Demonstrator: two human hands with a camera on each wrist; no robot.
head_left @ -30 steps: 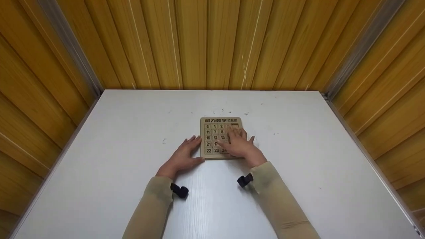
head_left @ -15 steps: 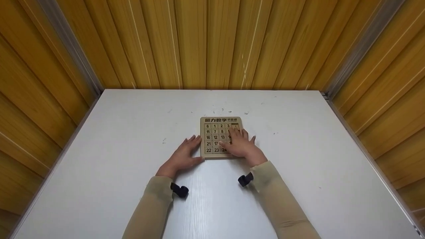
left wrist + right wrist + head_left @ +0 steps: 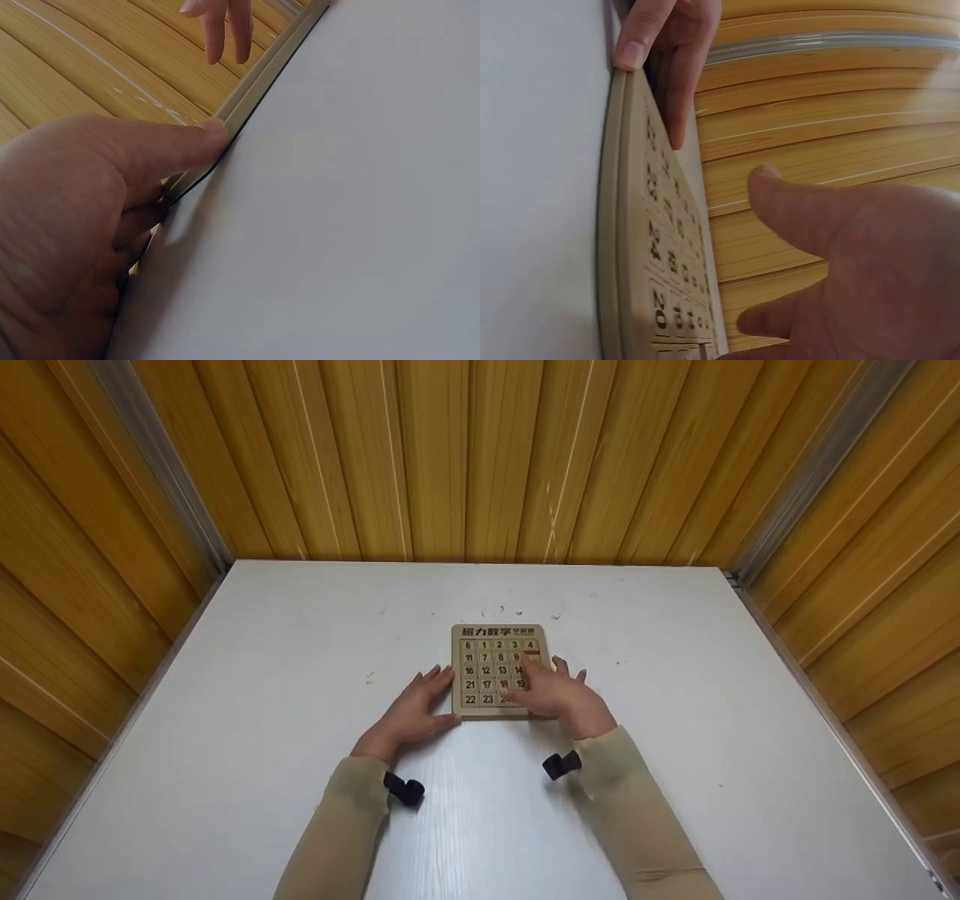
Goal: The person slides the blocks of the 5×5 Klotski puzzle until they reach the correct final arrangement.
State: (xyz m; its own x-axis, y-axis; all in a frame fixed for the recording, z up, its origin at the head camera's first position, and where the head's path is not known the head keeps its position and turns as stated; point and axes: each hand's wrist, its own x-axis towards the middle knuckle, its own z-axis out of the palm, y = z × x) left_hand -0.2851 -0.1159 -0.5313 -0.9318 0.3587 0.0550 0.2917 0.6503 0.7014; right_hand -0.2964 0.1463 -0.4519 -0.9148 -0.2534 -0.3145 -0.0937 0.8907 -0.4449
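Observation:
A wooden sliding number puzzle [image 3: 486,670] lies flat on the white table. Its 4 tile [image 3: 530,645] sits in the top right corner, with a dark gap just below it. My left hand [image 3: 412,712] grips the near left corner; in the left wrist view its thumb [image 3: 202,135] presses the near edge and the fingers lie along the left side. Over the right-hand columns, my right hand [image 3: 555,694] has its index fingertip at the tile below the gap, its thumb spread over the lower tiles. The hand covers several right-hand tiles.
The white table [image 3: 300,645] carries small dark scuffs behind the puzzle. Wood-look panels [image 3: 495,457] wall the back and both sides. A small black camera sits on each wrist, the left camera [image 3: 405,790] and the right camera [image 3: 561,765].
The gap at the top right corner is filled by the 4 tile and now shows below it. My right hand has drawn slightly back and right. The left hand stays in place.

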